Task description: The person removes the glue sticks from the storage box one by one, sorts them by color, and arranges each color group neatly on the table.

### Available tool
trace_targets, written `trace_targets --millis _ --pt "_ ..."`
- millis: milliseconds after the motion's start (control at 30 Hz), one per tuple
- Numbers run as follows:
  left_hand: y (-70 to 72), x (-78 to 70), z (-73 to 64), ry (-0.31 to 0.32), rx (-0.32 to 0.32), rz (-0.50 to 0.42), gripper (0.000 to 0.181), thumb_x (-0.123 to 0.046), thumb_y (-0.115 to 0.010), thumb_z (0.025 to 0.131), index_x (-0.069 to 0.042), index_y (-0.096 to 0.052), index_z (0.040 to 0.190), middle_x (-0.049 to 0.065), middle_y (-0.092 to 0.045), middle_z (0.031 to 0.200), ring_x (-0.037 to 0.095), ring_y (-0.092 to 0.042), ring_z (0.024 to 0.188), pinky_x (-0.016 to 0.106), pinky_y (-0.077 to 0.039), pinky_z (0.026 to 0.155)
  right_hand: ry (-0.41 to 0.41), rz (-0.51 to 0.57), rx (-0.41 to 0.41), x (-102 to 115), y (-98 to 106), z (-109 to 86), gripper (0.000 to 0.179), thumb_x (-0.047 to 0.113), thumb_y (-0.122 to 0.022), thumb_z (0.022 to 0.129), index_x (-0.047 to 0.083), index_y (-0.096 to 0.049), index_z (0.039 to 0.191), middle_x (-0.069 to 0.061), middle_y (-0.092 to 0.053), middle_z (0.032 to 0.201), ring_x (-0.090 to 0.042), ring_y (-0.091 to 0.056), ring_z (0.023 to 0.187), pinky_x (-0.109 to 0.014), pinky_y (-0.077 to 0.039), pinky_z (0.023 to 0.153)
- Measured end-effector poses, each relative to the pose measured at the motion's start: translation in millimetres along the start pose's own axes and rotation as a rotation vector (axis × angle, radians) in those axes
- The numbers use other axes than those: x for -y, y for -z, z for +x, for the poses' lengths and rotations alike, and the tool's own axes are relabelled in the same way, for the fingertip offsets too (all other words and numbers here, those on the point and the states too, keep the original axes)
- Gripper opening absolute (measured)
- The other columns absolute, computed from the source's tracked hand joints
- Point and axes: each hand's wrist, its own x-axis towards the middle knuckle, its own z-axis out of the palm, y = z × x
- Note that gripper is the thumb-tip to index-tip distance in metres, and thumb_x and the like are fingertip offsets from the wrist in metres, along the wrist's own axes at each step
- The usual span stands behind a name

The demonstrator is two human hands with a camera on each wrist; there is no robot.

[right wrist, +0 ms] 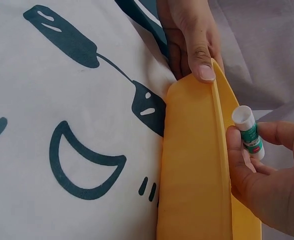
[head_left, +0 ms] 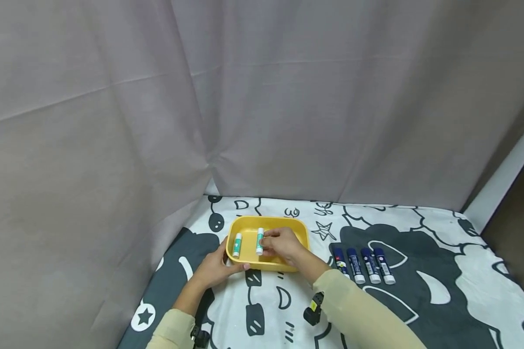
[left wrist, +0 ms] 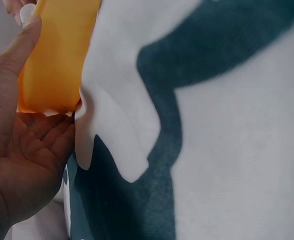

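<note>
A white and green glue stick (head_left: 259, 240) is pinched between the thumb and fingers of my right hand (head_left: 284, 245), over the inside of a yellow plastic tray (head_left: 264, 266). In the right wrist view the held glue stick (right wrist: 249, 132) stands tilted, one white end towards the camera. My left hand (head_left: 214, 269) grips the tray at its near left corner, with the thumb (right wrist: 205, 72) on the rim and the fingers round the outer side. A second glue stick (head_left: 237, 245) lies in the left part of the tray.
Several dark blue and white glue sticks or markers (head_left: 370, 265) lie in a row at the right, on a black-and-white patterned cloth (head_left: 305, 291). A grey curtain (head_left: 279, 121) hangs behind the table. A brown panel (head_left: 515, 228) borders the right side.
</note>
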Motion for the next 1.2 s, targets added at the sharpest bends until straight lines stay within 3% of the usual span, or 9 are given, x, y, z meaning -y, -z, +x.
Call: trace_targets --millis 300,700,1200 --pt "2.2 -2.7 -0.1 -0.013 -0.013 -0.019 0.125 -0.078 -0.087 0.08 -0.031 -0.024 0.178 0.018 -0.054 0.169 0.042 -0.055 0.154 0.063 -0.047 0.122 0.02 -0.031 0.003 7.6 8.9 -12.3 0.033 0.006 -0.078 0.102 -0.004 -0.071 0.133 -0.019 -0.074 0.12 -0.022 -0.077 0.09 -0.039 -0.068 0.089" --pt "-0.9 -2.2 -0.1 -0.008 -0.018 0.002 0.126 -0.077 -0.087 0.08 -0.029 -0.025 0.178 0.019 -0.055 0.167 0.043 -0.056 0.152 0.064 -0.048 0.121 0.067 -0.047 0.001 11.4 29.6 -28.2 0.035 0.003 -0.076 0.103 -0.006 -0.069 0.136 -0.021 -0.073 0.124 -0.024 -0.077 0.098 -0.038 -0.068 0.087" --pt "-1.9 -0.2 -0.6 -0.03 -0.022 -0.007 0.126 -0.078 -0.087 0.08 -0.031 -0.023 0.178 0.019 -0.053 0.169 0.043 -0.053 0.155 0.064 -0.046 0.123 0.043 -0.079 -0.001 19.1 56.9 -52.8 0.04 0.006 -0.075 0.105 -0.006 -0.066 0.142 -0.023 -0.072 0.132 -0.024 -0.077 0.104 -0.038 -0.068 0.09"
